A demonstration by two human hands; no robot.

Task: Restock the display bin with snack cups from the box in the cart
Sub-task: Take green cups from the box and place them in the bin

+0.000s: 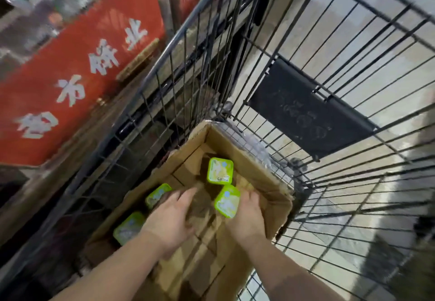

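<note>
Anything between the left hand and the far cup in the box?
Head view: only bare cardboard dividers between left hand and far cup.

Motion blur smears the red sign's [70, 84] lettering.

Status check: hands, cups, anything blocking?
Both hands in the box. Right hand closing on a cup; left hand open, empty. Three more cups loose in the box. Nothing blocking.

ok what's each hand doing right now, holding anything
Left hand: open, fingers spread, reaching into the box, holding nothing.
Right hand: closing on a green snack cup; a full grip cannot be told.
</note>
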